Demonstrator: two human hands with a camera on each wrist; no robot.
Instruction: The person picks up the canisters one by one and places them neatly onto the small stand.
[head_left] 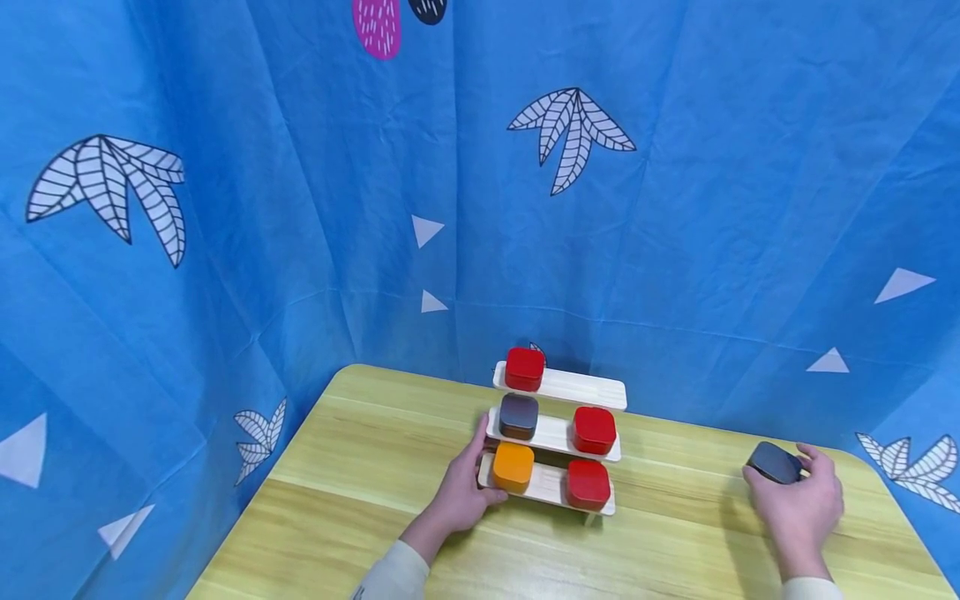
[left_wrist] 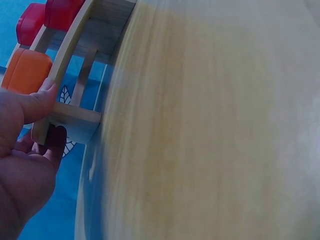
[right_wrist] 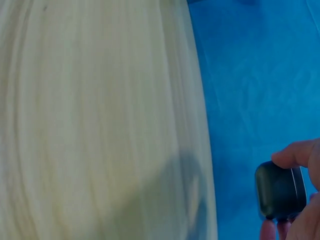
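A three-tier wooden stand (head_left: 551,484) is near the table's back edge. My left hand (head_left: 460,493) grips the left end of its lowest shelf, the thumb on top and fingers beneath in the left wrist view. An orange box (head_left: 513,467) and a red box (head_left: 588,485) sit on that shelf. The middle shelf carries a dark grey box (head_left: 518,417) and a second red box (head_left: 595,430); a third red box (head_left: 524,369) is at the top left. Over at the right, my right hand (head_left: 801,508) holds another dark box (right_wrist: 281,191) between thumb and fingers.
The pale wooden table (head_left: 360,442) has rounded back corners. A blue printed curtain (head_left: 480,167) hangs behind it and along the left side. Wood surface lies between the stand and my right hand.
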